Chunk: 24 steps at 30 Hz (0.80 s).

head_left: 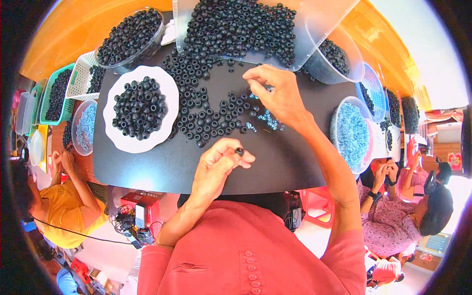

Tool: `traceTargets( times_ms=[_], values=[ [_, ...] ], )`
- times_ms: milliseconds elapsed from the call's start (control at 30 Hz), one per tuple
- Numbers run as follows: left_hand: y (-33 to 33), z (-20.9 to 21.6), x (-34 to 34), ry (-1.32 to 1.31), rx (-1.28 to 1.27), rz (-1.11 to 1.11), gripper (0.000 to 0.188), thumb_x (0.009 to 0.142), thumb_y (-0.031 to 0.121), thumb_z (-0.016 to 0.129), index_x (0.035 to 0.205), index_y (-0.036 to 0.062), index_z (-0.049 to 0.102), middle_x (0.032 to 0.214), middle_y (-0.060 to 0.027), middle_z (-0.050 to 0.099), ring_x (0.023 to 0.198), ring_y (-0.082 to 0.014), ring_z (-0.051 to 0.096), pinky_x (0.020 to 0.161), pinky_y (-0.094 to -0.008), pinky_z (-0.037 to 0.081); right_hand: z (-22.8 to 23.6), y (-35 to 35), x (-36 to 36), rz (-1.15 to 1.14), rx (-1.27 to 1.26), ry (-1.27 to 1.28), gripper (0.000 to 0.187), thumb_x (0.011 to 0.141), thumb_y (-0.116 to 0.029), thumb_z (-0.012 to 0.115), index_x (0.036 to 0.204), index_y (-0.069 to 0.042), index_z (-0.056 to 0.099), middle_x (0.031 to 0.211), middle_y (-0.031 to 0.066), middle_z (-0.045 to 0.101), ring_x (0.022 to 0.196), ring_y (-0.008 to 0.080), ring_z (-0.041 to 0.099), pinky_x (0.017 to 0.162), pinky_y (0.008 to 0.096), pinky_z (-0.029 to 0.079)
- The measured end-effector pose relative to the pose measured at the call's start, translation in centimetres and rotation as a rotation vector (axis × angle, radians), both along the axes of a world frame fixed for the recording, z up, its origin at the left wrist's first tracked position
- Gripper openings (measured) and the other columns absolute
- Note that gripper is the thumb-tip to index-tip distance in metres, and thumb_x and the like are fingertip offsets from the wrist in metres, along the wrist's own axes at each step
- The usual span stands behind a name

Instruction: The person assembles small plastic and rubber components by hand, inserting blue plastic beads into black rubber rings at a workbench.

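Note:
My left hand (212,169) is above the near part of the dark table (295,167), pinching one round black bead (239,151) between thumb and fingertips. Farther off and to the right, my right hand (279,93) has its fingers curled and pressed together; whatever is in them, if anything, I cannot make out. Just below that hand lie small light-blue pieces (268,119) on the tabletop. Loose black beads with holes (206,123) spread between my hands and a white scalloped plate (112,125), which carries a heap of the same beads.
A large clear bin (314,29) of black beads lies at the far side. A clear round tub (132,61) of beads stands beyond the plate, another tub (356,71) at far right. A bowl of light-blue pieces (353,129) sits right. People work on both sides.

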<state>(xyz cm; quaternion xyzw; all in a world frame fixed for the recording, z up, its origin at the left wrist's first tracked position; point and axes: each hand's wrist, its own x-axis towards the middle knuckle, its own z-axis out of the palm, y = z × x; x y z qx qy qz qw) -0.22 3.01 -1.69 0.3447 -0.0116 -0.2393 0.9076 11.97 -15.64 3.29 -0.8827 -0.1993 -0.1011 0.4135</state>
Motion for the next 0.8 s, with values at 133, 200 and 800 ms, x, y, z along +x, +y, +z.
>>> traceTargets(
  times_ms=[133,200,800],
  values=[
    [-0.2,0.1,-0.2,-0.047,0.032,0.014,0.015,0.091,-0.001,0.050,0.105,0.0020,0.056,0.096,-0.0128,0.067,0.088,-0.0169,0.063,0.084,-0.0324,0.050,0.0,-1.5,-1.9,-0.015,-0.058,0.058,0.015,0.080,-0.002,0.063,0.094,-0.001,0.067,0.081,0.0086,0.066,0.072,0.0150,0.063,0.066,0.0281,0.049],
    [-0.1,-0.2,-0.3,-0.055,0.060,0.015,0.016,0.091,-0.002,0.049,0.105,0.0020,0.056,0.096,-0.0123,0.067,0.088,-0.0167,0.063,0.085,-0.0324,0.050,-0.2,-1.6,-3.3,0.002,-0.048,0.066,0.014,0.079,-0.001,0.063,0.093,-0.001,0.066,0.081,0.0092,0.065,0.068,0.0156,0.062,0.064,0.0287,0.049],
    [-0.5,-0.1,-0.6,-0.120,0.166,0.079,0.015,0.092,0.002,0.050,0.106,-0.0003,0.056,0.097,-0.0121,0.065,0.091,-0.0174,0.061,0.088,-0.0335,0.047,-1.7,-4.6,-7.5,-0.250,0.126,-0.058,0.012,0.080,0.000,0.062,0.092,-0.004,0.064,0.074,0.0105,0.063,0.061,0.0156,0.062,0.056,0.0281,0.047]
  ],
)
